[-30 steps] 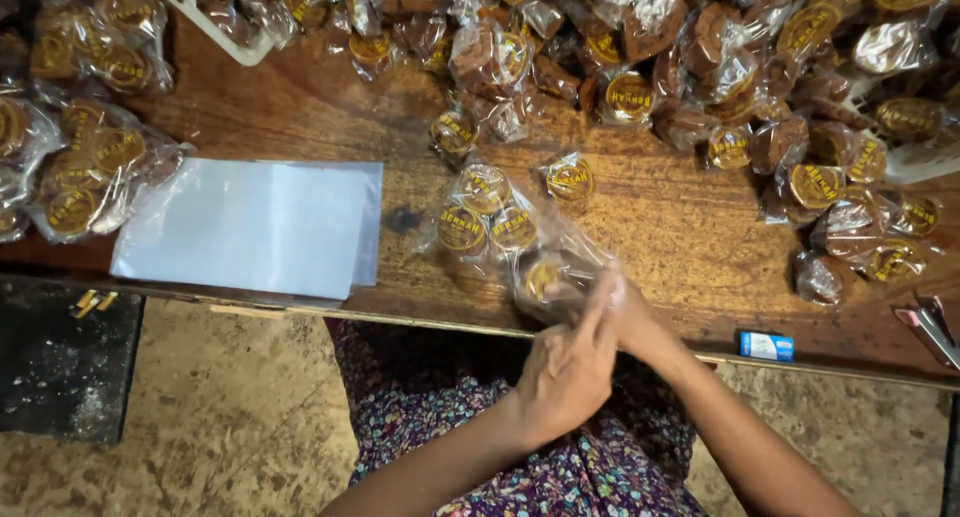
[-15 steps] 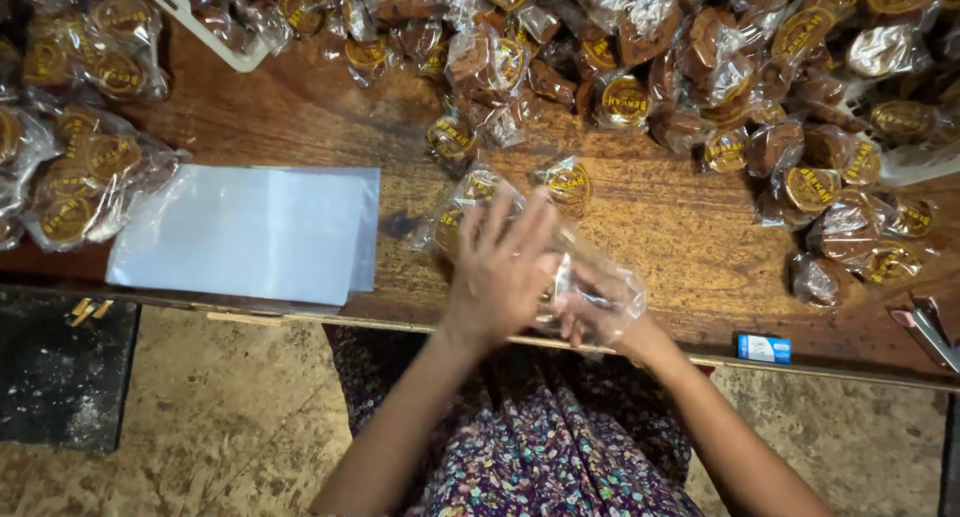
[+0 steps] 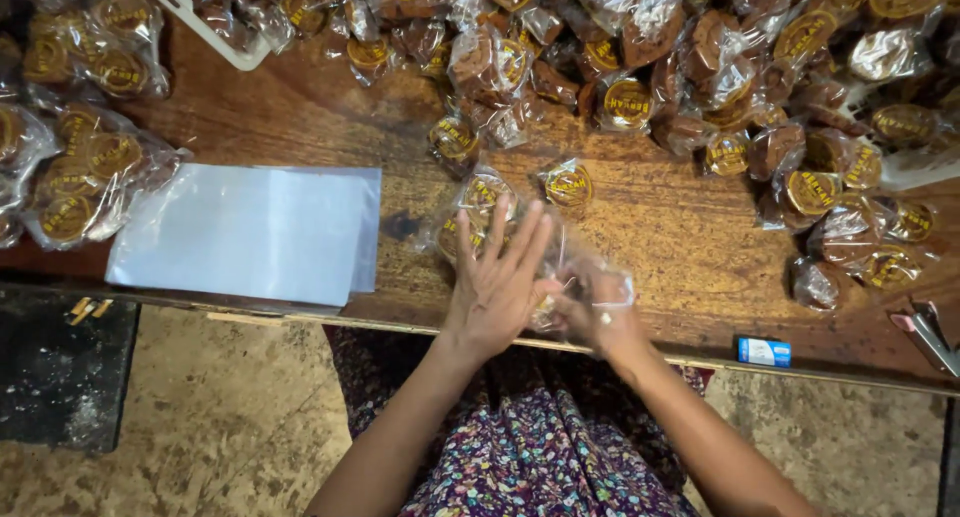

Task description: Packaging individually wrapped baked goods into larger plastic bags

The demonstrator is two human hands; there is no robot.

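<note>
Head view, one moment, catalogued from the held item outward:

Item in hand: clear plastic bag [image 3: 575, 277] with round wrapped cakes inside, lying on the wooden table [image 3: 660, 227] close to its near edge, just in front of the person

Right hand [image 3: 600, 312]: wrapped in the bag's film, fingers curled and grasping the plastic at its near end

Left hand [image 3: 500, 277]: flat and spread, fingers extended, pressing on the bag from above; it grips nothing

Handling judgement: the film looks thin and slippery, so a light flat press with the left hand while the right gathers the plastic would probably keep the cakes from sliding out; pulling toward the edge risks tipping the contents off the table

Nearby: two loose wrapped cakes [image 3: 568, 185] just beyond the fingertips; a stack of empty flat clear bags [image 3: 250, 232] well to the left; filled packs [image 3: 80, 177] at far left

Farther: large heap of wrapped cakes [image 3: 720, 67] across the back and right; white tray corner [image 3: 200, 27] at upper left; small blue box [image 3: 764, 351] on the near rim

Open room: bare wood between the flat bags and the hands, and a strip right of the hands before the heap
</note>
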